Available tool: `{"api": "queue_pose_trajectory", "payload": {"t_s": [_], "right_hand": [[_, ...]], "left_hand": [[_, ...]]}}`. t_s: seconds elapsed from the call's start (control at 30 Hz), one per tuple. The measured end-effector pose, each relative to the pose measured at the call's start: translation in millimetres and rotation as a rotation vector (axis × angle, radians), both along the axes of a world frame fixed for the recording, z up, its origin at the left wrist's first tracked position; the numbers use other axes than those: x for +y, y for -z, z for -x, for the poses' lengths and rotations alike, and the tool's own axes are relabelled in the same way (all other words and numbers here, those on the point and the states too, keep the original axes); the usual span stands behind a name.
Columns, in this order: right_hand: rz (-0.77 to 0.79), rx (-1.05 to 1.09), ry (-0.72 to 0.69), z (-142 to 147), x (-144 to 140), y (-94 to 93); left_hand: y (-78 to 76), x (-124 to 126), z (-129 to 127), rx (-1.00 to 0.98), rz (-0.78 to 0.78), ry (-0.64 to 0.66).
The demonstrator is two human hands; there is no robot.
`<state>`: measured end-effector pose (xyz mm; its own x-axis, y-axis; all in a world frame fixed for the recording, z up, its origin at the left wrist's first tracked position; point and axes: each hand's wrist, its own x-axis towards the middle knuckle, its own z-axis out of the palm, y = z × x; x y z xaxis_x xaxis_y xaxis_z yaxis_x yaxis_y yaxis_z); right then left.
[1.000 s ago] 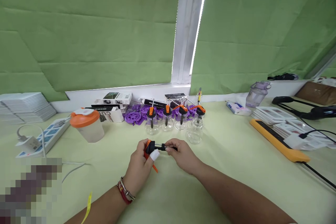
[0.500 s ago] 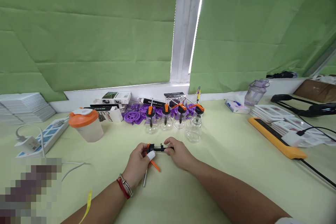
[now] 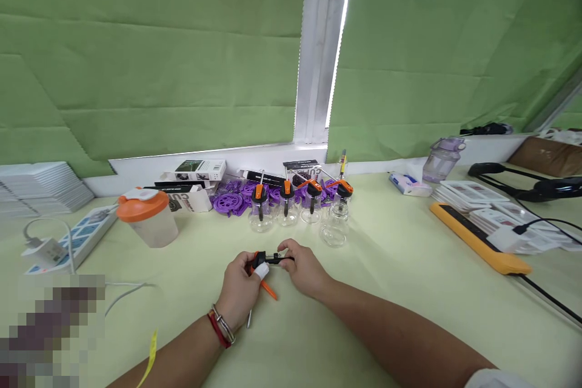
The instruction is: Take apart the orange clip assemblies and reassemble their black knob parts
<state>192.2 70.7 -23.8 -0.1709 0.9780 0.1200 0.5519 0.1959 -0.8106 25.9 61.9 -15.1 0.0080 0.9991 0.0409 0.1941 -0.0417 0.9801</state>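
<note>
Hands meet low over the middle of the pale green tabletop. Left hand, with a white wrap on one fingertip and bands at the wrist, has its fingers closed around the orange end of a small black-and-orange pump cap; an orange lever sticks out below the hand toward the tabletop, and a thin metal stem shows beneath the palm. Right hand pinches the black end of the same cap between thumb and forefinger, fingers curled shut on it. Just beyond the hands stands a row of small clear bottles, some fitted with like caps, in front of purple plastic wheels. An orange-lidded container stands well to the left, near a power strip
</note>
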Motion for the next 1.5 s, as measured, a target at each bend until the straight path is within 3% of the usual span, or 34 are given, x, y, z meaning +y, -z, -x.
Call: {"api": "queue_pose_trajectory", "payload": {"t_s": [0.73,1.5], "right_hand": [[-0.016,-0.005,-0.025,-2.1,6.4,0.2],[-0.022,0.02,-0.01,-2.4,5.9,0.4]], "left_hand": [[3.1,3.9,0.8,0.109,-0.006,-0.039],[1.5,4.8,-0.2,0.046,0.008,-0.041]]}}
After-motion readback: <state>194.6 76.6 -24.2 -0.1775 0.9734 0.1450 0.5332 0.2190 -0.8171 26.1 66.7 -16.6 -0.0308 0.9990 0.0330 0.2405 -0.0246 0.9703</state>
